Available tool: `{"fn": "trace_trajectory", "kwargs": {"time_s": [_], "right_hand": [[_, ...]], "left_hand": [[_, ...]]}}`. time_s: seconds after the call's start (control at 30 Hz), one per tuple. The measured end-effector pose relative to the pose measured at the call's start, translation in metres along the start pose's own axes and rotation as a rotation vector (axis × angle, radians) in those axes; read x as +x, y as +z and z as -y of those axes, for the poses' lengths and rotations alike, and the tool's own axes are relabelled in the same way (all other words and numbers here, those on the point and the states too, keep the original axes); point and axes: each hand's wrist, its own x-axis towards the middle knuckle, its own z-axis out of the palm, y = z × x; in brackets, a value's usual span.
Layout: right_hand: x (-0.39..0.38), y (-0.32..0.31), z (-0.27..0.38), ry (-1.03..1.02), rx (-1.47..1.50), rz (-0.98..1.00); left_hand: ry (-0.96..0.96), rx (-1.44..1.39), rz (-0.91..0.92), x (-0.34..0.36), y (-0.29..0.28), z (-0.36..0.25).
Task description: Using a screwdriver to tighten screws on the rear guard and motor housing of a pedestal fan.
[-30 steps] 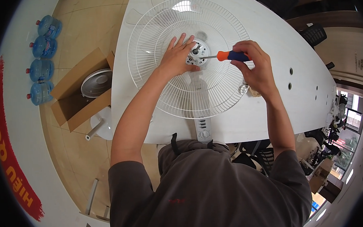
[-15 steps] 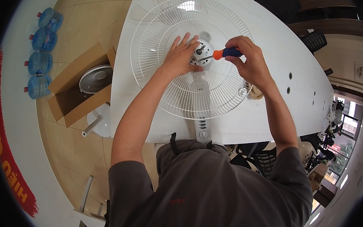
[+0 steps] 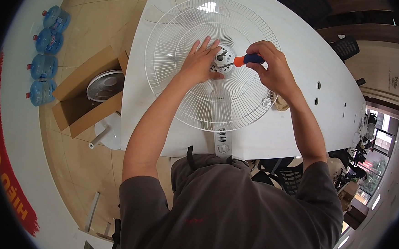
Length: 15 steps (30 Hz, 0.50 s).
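A white wire fan guard (image 3: 176, 39) lies flat on a white table (image 3: 306, 72), with the fan's round motor hub (image 3: 222, 55) showing at its centre. My left hand (image 3: 199, 63) rests palm down on the guard, fingers spread, right beside the hub. My right hand (image 3: 273, 69) grips a screwdriver (image 3: 243, 60) with an orange and blue handle. Its metal tip points left onto the hub. The fan's white stem with control knobs (image 3: 222, 142) runs toward me over the table's near edge.
On the wooden floor to the left, an open cardboard box (image 3: 77, 107) holds another fan guard (image 3: 105, 84). A white fan base (image 3: 107, 132) lies next to it. Several blue water bottles (image 3: 44, 47) line the far left. Black office chairs (image 3: 345, 47) stand at the right.
The view has shifted slightly. My right hand has moved a little with the screwdriver, whose tip stays at the hub. My left hand stays on the guard.
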Motion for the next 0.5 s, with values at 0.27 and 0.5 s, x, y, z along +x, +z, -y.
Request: {"fn": "trace_trajectory", "kwargs": {"time_s": [0.27, 0.5], "right_hand": [[0.010, 0.003, 0.009, -0.014, -0.184, 0.043], [0.017, 0.003, 0.014, -0.005, -0.461, 0.039]], "left_hand": [[0.020, 0.031, -0.011, 0.001, 0.003, 0.002], [0.022, 0.061, -0.018, 0.001, 0.004, 0.001]]}}
